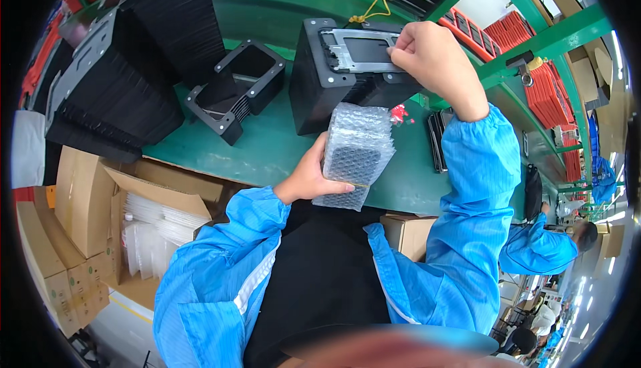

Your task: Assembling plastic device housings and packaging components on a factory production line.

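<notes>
My left hand (308, 175) is closed around a thick bundle of clear bubble-wrap bags (360, 137), its thumb lying across the front near a thin yellowish band. The bundle is tilted above the near part of the green bench. At the right end of a flat, phone-sized silver frame with a dark middle (364, 51), my right hand (437, 54) has its thumb and fingertips pinched on the edge. This frame rests on top of a tall stack of black trays (308, 94). The undersides of my right fingers are hidden.
More black trays (123, 81) stand stacked at the left, beside an open black holder (237, 84) with thin plates. Dark flat pieces (437, 139) lie right of the bundle. A cardboard box (193, 198) with white sleeves sits below the bench (267, 161). Another person (541, 244) works at far right.
</notes>
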Available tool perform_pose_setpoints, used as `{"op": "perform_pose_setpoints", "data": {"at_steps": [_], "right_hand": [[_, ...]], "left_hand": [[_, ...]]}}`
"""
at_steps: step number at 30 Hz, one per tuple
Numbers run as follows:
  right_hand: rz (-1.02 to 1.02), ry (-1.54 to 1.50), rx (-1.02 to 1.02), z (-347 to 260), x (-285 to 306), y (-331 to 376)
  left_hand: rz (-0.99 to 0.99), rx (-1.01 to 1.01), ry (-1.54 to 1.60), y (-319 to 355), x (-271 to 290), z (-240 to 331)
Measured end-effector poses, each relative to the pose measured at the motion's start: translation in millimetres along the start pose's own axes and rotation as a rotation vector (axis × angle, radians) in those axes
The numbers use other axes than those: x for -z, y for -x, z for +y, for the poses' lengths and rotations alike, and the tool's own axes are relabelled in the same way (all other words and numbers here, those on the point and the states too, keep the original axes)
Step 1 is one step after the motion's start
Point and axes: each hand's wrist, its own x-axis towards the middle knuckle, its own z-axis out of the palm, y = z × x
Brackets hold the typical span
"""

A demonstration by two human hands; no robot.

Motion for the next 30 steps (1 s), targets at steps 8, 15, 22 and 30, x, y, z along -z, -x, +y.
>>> {"op": "perform_pose_setpoints", "data": {"at_steps": [8, 15, 22, 30], "right_hand": [[-0.136, -0.171, -0.104, 8, 0, -14], [-0.097, -0.112, -0.069, 17, -9, -16], [0.637, -0.152, 0.283, 22, -39, 44], [0.523, -1.06, -0.398, -4, -203, 238]], "left_hand": [[-0.004, -0.016, -0.005, 2, 2, -4], [-0.005, -0.022, -0.007, 6, 0, -4], [-0.016, 0.01, -0.026, 7, -1, -8], [-0.047, 0.091, 0.066, -4, -12, -12]]}}
